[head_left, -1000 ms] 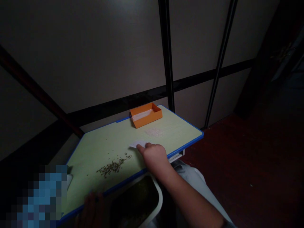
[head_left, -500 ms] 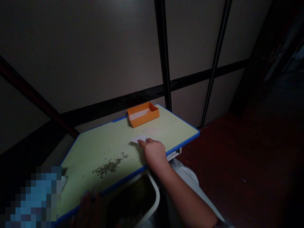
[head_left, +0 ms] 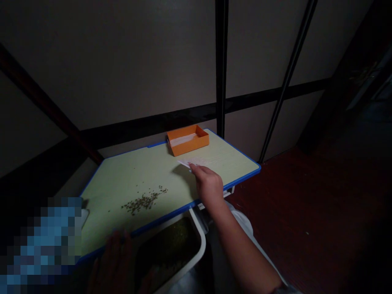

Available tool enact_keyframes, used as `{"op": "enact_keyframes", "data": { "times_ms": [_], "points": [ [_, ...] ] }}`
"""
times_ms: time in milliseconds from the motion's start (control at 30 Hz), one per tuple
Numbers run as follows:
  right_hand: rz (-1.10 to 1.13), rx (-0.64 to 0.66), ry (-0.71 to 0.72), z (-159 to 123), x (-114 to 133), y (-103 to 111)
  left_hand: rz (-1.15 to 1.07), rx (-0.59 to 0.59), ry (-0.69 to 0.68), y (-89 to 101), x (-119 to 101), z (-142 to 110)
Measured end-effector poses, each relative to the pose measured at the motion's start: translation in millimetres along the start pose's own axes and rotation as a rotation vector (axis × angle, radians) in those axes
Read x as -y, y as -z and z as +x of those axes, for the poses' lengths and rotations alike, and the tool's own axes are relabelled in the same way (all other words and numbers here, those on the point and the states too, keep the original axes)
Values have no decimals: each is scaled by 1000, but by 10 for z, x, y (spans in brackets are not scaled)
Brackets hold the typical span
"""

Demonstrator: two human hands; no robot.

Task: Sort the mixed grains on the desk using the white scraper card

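My right hand (head_left: 210,185) pinches a thin white card (head_left: 183,163) between thumb and fingers, over the pale green table (head_left: 119,175). The card is tilted, so mostly its edge shows. Just beyond it lies a faint patch of fine pale grains (head_left: 200,161), partly hidden by the hand. An orange open box (head_left: 192,145) with a whitish inside stands behind the card. Dark seeds (head_left: 143,202) are scattered at the left front of the table. Dim in shadow, my left hand (head_left: 112,261) has its fingers stretched up at the table's front edge, thumb apart, holding nothing I can see.
A white-rimmed drawer or tray (head_left: 200,245) with dark contents is under the table's front edge. A blurred-out blue shape (head_left: 45,241) covers the left corner. Panelled doors (head_left: 147,65) rise behind the table; reddish floor (head_left: 275,200) lies to the right.
My right hand has moved slightly right and raised the card, which now shows edge-on instead of lying flatter. My left hand shows more in view. The camera view has shifted a little.
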State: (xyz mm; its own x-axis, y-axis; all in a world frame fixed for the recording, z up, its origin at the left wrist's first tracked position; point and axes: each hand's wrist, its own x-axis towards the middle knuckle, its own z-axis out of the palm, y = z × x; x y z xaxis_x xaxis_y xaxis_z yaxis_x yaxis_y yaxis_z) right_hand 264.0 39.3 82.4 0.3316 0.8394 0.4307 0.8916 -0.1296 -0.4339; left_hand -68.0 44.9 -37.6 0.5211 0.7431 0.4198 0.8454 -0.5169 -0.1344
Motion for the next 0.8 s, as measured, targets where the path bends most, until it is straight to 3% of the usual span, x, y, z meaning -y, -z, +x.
{"op": "enact_keyframes", "data": {
  "times_ms": [200, 467, 800],
  "points": [
    [58, -26, 80, -131, 107, 120, 0, -12, 7, -19, -27, -40],
    [75, 37, 138, -221, 315, -7, 18, -45, -26, 51, -76, 10],
    [336, 20, 110, -111, 59, -26, 26, -53, -47, 168, -155, 40]
  ]
}}
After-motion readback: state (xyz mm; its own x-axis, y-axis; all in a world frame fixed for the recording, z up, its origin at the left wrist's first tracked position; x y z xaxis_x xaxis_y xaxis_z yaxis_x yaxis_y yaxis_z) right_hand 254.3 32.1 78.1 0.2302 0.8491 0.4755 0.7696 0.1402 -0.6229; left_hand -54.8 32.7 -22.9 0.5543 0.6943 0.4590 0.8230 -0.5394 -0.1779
